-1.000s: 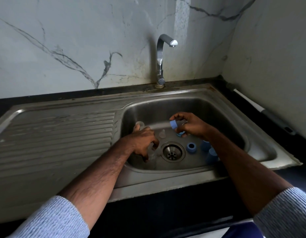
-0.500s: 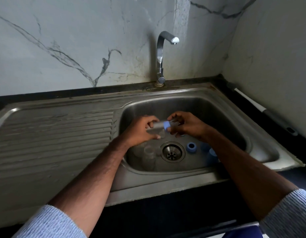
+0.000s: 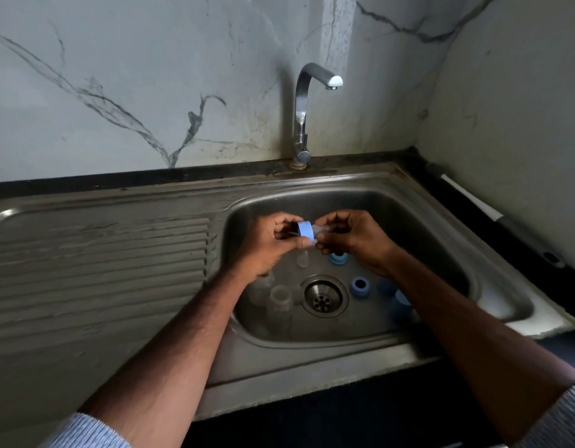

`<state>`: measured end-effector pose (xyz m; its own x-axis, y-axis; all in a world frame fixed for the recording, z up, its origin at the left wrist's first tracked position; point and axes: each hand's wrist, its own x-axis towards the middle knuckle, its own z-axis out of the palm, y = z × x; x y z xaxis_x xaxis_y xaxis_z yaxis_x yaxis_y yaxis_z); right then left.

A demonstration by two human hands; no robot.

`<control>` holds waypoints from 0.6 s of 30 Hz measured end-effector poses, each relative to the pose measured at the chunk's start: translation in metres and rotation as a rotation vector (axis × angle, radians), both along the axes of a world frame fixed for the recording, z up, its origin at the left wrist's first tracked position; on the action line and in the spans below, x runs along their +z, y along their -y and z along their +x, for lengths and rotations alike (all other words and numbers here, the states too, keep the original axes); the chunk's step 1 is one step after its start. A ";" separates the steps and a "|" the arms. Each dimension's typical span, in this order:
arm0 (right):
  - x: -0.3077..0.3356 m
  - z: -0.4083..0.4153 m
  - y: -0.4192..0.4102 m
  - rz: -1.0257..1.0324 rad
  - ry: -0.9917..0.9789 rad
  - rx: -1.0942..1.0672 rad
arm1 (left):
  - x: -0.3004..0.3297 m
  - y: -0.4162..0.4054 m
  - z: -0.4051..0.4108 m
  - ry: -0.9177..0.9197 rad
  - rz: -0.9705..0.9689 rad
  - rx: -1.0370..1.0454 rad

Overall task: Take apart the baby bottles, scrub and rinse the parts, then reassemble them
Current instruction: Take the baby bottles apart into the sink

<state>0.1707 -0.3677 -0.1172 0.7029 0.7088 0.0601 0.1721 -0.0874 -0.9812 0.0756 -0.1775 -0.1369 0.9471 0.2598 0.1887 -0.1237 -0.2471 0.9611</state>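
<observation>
Both hands are now meeting above the sink basin, the left hand having come up from the bottles. Its fingers are gripping a blue ring, while the right hand is pinching the clear teat set in it. Clear bottles are standing left of the drain, blue rings right of it.
</observation>
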 end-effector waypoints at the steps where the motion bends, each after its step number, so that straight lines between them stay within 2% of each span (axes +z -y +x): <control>1: 0.001 -0.001 -0.001 -0.017 0.032 -0.018 | -0.002 0.000 0.001 0.000 0.003 -0.007; 7: -0.006 -0.014 -0.016 -0.173 0.244 -0.180 | -0.004 -0.004 0.001 -0.047 -0.017 -0.061; 11: -0.009 -0.023 -0.026 -0.201 0.376 -0.311 | -0.001 -0.003 -0.001 -0.033 -0.045 -0.067; 13: -0.007 -0.023 -0.022 -0.176 0.348 -0.243 | 0.002 -0.002 -0.003 -0.022 -0.074 -0.092; 18: 0.002 -0.016 -0.007 0.009 0.125 0.017 | 0.008 -0.003 -0.009 0.013 -0.205 -0.105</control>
<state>0.1549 -0.3603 -0.1157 0.6772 0.7197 0.1529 0.2945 -0.0747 -0.9527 0.0662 -0.1745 -0.1284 0.9689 0.1936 0.1540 -0.1507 -0.0317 0.9881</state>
